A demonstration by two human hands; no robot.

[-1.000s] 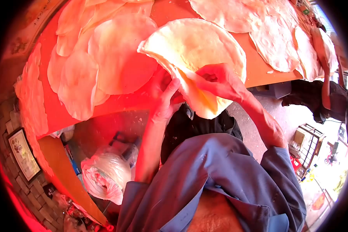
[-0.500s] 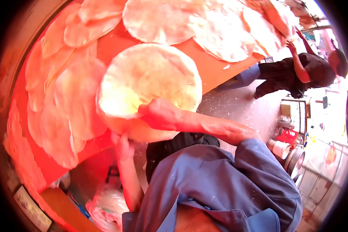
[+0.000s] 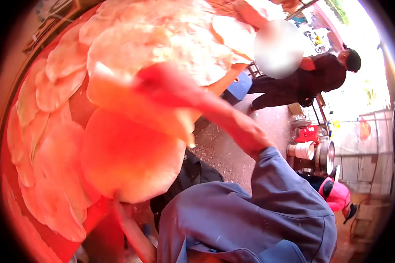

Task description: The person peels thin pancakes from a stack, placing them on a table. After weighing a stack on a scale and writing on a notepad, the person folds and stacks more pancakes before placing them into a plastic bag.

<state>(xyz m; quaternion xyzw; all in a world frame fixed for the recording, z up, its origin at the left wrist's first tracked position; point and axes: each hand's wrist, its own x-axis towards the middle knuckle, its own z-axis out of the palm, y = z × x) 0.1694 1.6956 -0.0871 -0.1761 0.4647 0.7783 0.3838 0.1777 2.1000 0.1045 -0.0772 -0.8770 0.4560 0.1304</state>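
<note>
My right hand, blurred by motion, grips the upper part of a thin round sheet that hangs bent over the table. Below that sheet lies another pale round sheet, its lower edge jutting past the red table. My left hand is at this lower edge, with its fingers mostly hidden beneath. More round sheets overlap across the far side, and others lie to the left.
Beyond the table's right end, a person in dark clothes stands near a blue container. Farther right are a white bucket, a red crate and a large round pan. Another person in pink bends at the lower right.
The view has shifted. My right hand has moved up and forward over the table, lifting a sheet off the one beneath. My left hand is lower in view. The person in pink has come into view.
</note>
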